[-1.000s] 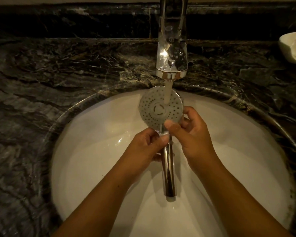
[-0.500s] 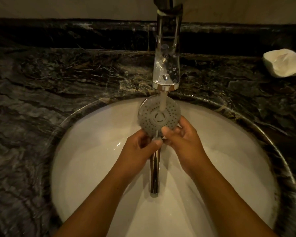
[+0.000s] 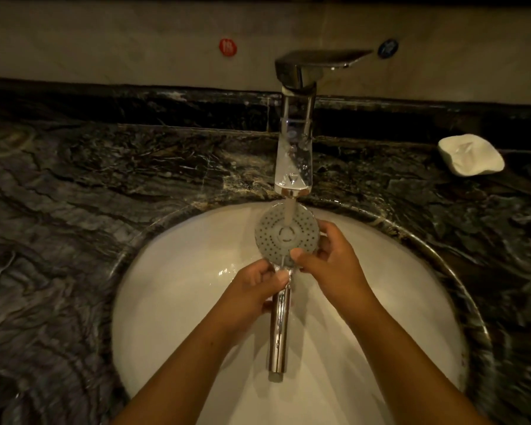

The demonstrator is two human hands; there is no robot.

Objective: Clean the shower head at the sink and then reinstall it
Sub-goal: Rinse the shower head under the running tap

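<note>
Both hands, left (image 3: 252,294) and right (image 3: 331,262), grip the shower head (image 3: 285,234) under the faucet (image 3: 293,154).

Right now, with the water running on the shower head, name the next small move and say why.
Probably slide the right hand's thumb across the shower head face, rubbing the nozzle holes. The faucet stream hits only the upper centre, the thumb rests at the lower rim, and the left hand already steadies the handle over the sink.
</note>
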